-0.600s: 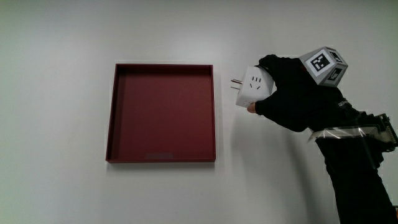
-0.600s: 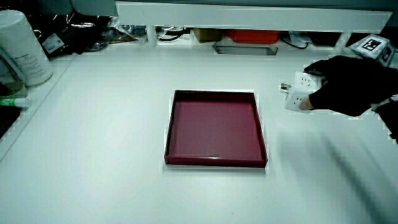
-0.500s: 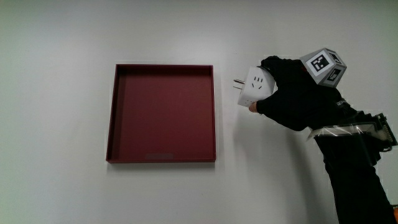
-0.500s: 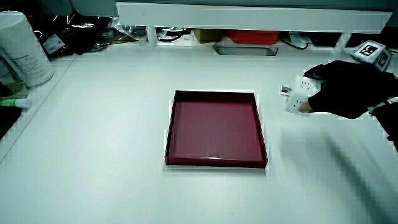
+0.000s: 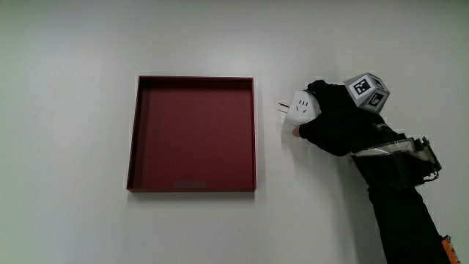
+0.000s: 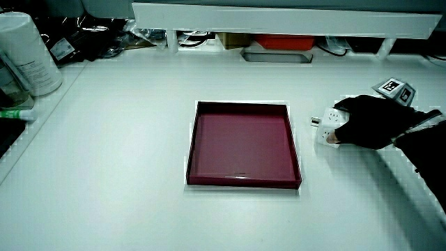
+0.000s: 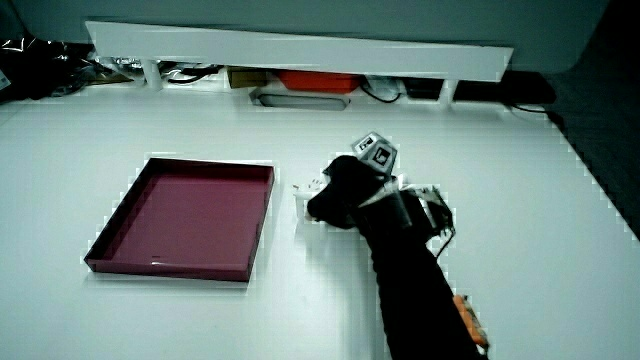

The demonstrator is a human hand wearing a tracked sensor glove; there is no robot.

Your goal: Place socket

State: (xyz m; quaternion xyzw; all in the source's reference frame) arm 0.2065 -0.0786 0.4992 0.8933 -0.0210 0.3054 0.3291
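Observation:
A white cube socket (image 5: 298,111) with metal prongs pointing toward the tray sits in the grip of the black-gloved hand (image 5: 331,121), beside the dark red square tray (image 5: 192,183). The hand's fingers are curled around the socket, with the patterned cube (image 5: 367,92) on its back. The tray holds nothing. In both side views the socket (image 6: 328,124) (image 7: 309,198) is low, at or just above the white table, and the hand (image 6: 368,123) (image 7: 344,192) covers most of it. The tray (image 6: 244,180) (image 7: 160,264) lies flat beside the hand.
A white cylindrical container (image 6: 26,54) stands at the table's edge, away from the tray. A low white partition (image 6: 279,14) (image 7: 300,48) runs along the table, with cables and a red box (image 6: 282,40) under it. The forearm (image 5: 399,198) reaches in from the person's side.
The hand has sunk toward the table with the socket and shifted slightly nearer the person. The tray has not moved.

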